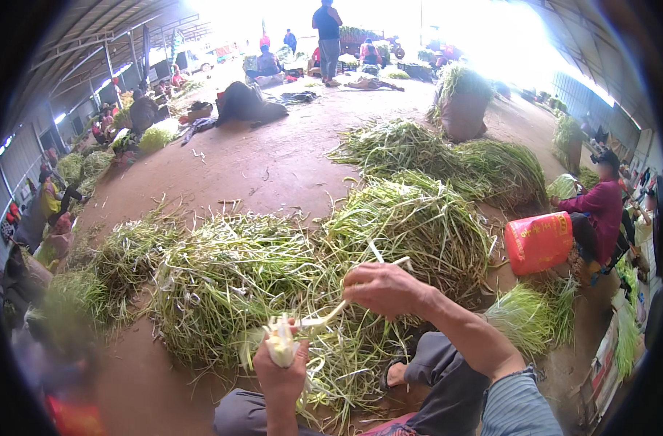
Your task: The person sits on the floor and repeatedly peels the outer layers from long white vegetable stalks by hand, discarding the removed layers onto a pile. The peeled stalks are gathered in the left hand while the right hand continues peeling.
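My left hand [280, 379] grips a small bunch of pale white-green allium stalks [282, 344], their cut-looking ends pointing up and towards me. Up and to the right of it, my right hand [383, 289] has its fingers closed on a thin pale leaf strip [334, 314]. This strip stretches between the bunch and my right fingers. Under both hands spreads a heap of loose green leaves and stalks [233, 267], with stripped pale pieces [348, 376] scattered nearest my legs.
A taller heap of greens [413, 229] rises ahead right. Beside it sit a red printed sack [538, 243] and a seated person in a magenta top [598, 201]. A fanned bundle of pale stalks [519, 319] lies by my right elbow. Farther off stands a stuffed sack [462, 111].
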Motion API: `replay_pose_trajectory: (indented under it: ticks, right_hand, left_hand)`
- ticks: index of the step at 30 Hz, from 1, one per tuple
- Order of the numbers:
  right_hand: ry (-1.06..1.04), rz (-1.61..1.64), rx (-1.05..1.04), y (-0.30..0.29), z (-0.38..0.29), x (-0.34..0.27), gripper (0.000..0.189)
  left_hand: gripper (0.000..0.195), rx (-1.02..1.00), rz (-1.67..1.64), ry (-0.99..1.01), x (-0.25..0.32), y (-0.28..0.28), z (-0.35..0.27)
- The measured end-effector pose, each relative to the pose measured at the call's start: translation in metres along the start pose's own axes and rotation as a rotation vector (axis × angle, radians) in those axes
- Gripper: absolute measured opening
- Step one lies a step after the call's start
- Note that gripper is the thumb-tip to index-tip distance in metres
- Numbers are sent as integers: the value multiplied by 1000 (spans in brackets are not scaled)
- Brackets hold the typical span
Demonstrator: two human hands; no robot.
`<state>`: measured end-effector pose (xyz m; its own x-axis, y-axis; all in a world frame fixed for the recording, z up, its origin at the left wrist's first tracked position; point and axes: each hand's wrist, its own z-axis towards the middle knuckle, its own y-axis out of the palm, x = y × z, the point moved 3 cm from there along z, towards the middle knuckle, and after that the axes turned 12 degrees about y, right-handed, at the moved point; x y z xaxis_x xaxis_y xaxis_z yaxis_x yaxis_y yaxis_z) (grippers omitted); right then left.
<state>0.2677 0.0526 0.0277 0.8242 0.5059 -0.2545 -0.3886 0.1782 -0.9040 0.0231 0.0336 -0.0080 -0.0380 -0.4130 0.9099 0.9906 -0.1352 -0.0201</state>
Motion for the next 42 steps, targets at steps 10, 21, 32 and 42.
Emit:
replay_pose_trajectory:
  ticks: [10,21,32,42]
  right_hand:
    - [154,-157,532,-23,1,-12,24]
    - [412,793,-277,25,7,-53,25]
    - [275,437,-56,16,5,-47,9]
    - [601,20,392,15,-20,93,15]
  left_hand:
    - [13,-28,22,-119,3,0,-3]
    - [20,-65,63,-94,-6,12,-5]
    - [12,-112,105,-58,-6,11,-6]
    - [10,-103,22,-60,5,-5,-6]
